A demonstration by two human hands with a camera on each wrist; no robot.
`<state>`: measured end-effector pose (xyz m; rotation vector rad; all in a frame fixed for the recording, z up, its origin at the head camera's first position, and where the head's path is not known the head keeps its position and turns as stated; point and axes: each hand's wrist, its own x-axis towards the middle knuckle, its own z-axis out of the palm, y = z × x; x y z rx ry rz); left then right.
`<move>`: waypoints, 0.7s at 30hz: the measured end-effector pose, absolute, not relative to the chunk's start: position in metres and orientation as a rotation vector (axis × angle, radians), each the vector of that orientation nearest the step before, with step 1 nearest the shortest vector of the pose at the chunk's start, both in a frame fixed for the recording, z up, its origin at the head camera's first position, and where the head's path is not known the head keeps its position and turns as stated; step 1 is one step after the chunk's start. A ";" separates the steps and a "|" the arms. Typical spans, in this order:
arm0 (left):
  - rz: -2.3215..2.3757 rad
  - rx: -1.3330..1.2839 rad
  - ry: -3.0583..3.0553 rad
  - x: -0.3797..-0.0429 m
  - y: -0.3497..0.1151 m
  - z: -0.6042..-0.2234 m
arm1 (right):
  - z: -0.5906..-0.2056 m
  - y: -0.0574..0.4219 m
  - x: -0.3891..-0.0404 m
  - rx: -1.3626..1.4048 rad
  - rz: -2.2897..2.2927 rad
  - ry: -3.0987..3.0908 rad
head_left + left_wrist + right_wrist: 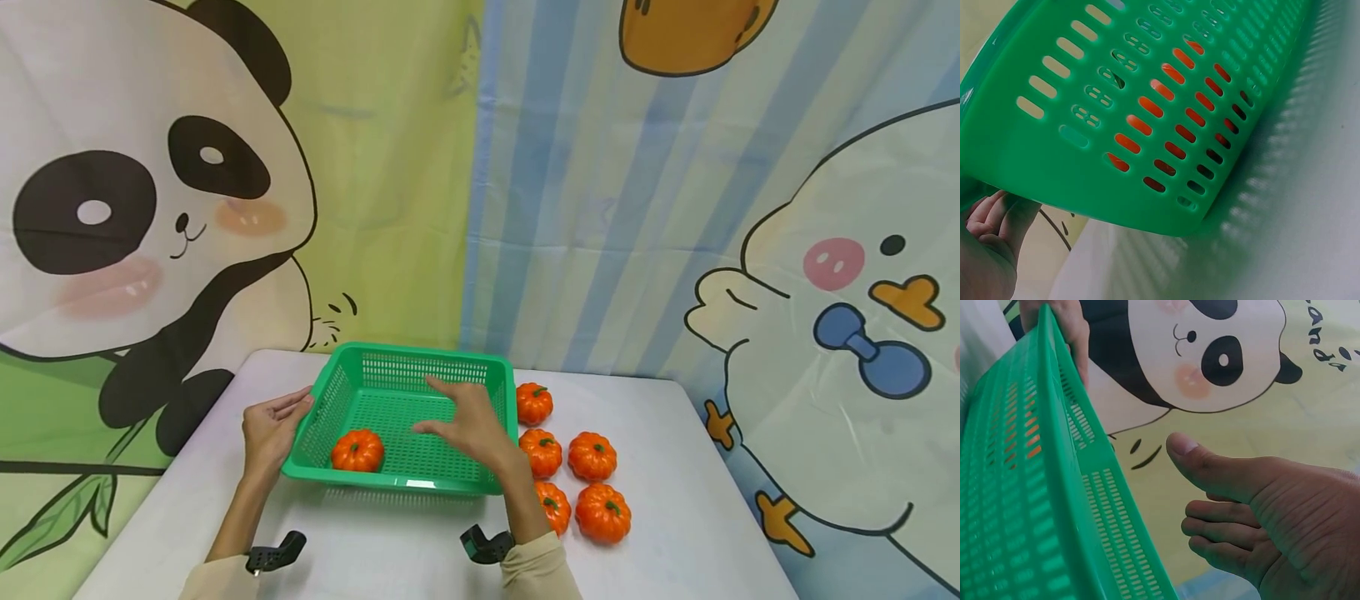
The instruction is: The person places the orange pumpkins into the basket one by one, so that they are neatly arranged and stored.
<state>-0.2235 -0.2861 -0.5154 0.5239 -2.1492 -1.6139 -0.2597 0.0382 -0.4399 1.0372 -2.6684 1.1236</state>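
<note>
A green plastic basket [352, 477] with slotted walls is at the left half of the white table, one small orange pumpkin [357, 451] inside near its front left corner. My left hand [270, 433] grips the basket's left rim; in the left wrist view its curled fingers [1000, 215] show at the rim's edge. Over the basket's right part is my right hand [476, 421], thumb and fingers spread apart with nothing between them. The right wrist view shows this hand [1260, 519] above the basket rim. Orange speckles of the pumpkin [1150, 106] show through the slots.
Several more orange pumpkins [592, 456] stand on the white table [675, 500] just right of the basket, some partly hidden by the basket and right arm. Behind the table hangs a curtain [397, 208] with a panda and a white bird.
</note>
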 end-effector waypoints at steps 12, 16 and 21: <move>-1.599 0.526 -2.155 -0.224 -0.286 -0.514 | -0.441 0.071 -0.270 0.873 1.173 -2.627; -1.599 0.525 -2.156 -0.224 -0.285 -0.514 | -0.443 0.080 -0.274 0.802 1.147 -2.613; -1.599 0.528 -2.167 -0.224 -0.286 -0.513 | -0.446 0.088 -0.275 0.722 1.150 -2.608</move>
